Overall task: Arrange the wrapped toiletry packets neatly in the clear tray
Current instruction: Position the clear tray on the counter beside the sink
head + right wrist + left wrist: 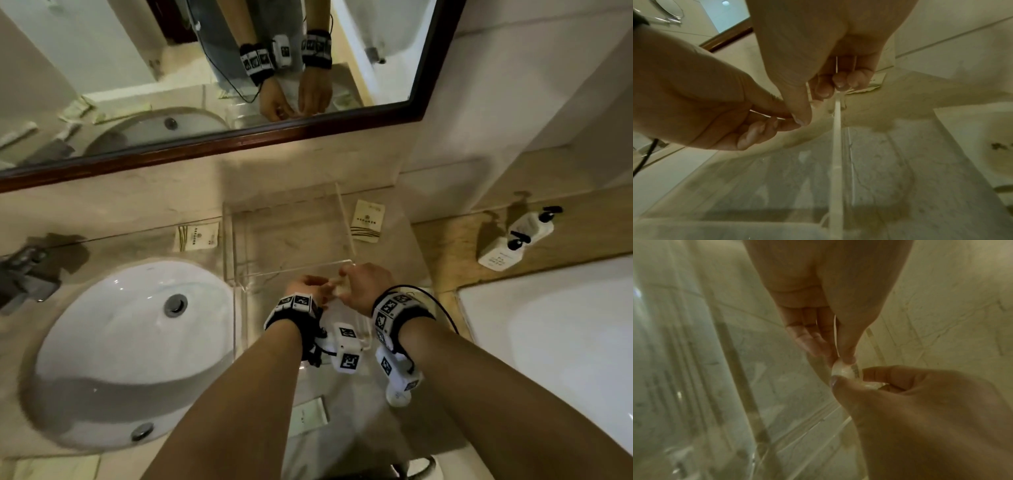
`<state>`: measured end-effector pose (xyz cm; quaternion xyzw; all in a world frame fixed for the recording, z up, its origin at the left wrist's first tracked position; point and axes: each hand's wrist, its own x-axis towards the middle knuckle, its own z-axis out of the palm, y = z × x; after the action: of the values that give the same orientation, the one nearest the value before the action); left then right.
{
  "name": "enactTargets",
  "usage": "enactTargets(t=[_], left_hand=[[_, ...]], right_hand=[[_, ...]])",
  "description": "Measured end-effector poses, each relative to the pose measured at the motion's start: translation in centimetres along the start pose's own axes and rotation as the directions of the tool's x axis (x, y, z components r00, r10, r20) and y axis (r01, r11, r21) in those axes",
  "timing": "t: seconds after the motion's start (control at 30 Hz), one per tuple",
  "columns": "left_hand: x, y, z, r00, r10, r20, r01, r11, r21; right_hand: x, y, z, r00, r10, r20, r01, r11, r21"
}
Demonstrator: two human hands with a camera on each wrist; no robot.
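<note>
The clear tray (291, 269) stands on the marble counter, to the right of the sink, with nothing visible inside it. Both hands meet just above its near right corner. My left hand (310, 287) and right hand (349, 281) pinch the same small glossy white packet (339, 288) between thumb and fingertips. In the left wrist view the packet (844, 371) shows edge-on between the left hand (838, 356) and the right hand (851, 379). Two cream packets lie on the counter outside the tray, one on its left (197, 236) and one on its right (368, 221).
A white sink basin (137, 342) with a dark faucet (24, 274) lies left of the tray. A bathtub (548, 342) is on the right, with pump bottles (517, 240) on its ledge. A framed mirror (239, 137) hangs behind. A small flat item (308, 416) lies near the counter's front.
</note>
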<state>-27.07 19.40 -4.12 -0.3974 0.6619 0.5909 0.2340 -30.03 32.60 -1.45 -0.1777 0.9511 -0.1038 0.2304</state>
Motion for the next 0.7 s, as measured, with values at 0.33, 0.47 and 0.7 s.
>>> enactTargets(t=[0.33, 0.47, 0.7], left_hand=[[1.5, -0.1, 1.3, 0.999, -0.021, -0.049, 0.018, 0.998, -0.064], [3.0, -0.7, 1.3, 0.999, -0.013, -0.043, 0.008, 0.994, -0.108], [1.8, -0.1, 1.1, 0.995, 0.063, -0.072, -0.059, 0.996, 0.059]], right_hand=[[1.7, 0.5, 0.5, 0.999, 0.036, 0.028, -0.034, 0.997, -0.062], [1.5, 0.6, 1.0, 1.000, 0.030, 0.004, -0.030, 0.998, -0.057], [1.3, 0.9, 1.6, 0.997, 0.067, -0.024, -0.068, 0.998, -0.014]])
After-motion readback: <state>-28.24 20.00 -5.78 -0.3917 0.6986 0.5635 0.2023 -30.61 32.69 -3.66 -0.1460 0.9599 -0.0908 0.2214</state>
